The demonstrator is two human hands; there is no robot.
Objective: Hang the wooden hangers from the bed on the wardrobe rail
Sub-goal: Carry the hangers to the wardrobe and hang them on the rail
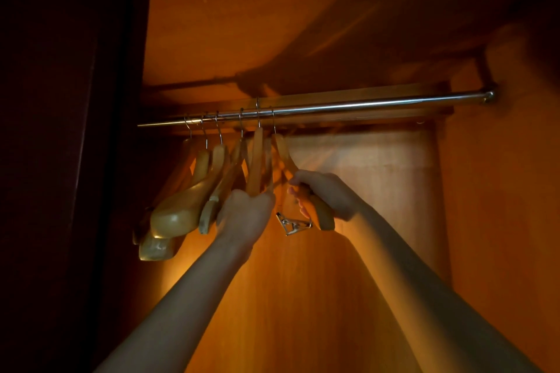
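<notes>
A chrome wardrobe rail [378, 103] runs across the wardrobe from left to right. Several wooden hangers [188, 206] hang by metal hooks on its left half. My left hand [245, 215] grips the lower end of a wooden hanger [256, 160] whose hook sits over the rail. My right hand [325, 194] is closed around the arm of the rightmost wooden hanger [285, 154], also hooked on the rail. A metal clip [292, 225] dangles below that hanger, between my two hands.
The wardrobe's orange wooden back panel [363, 191] lies behind the hangers and a side wall [500, 191] closes the right. A shelf board [242, 39] sits above the rail. A dark door edge [75, 160] stands at the left. The rail's right half carries no hangers.
</notes>
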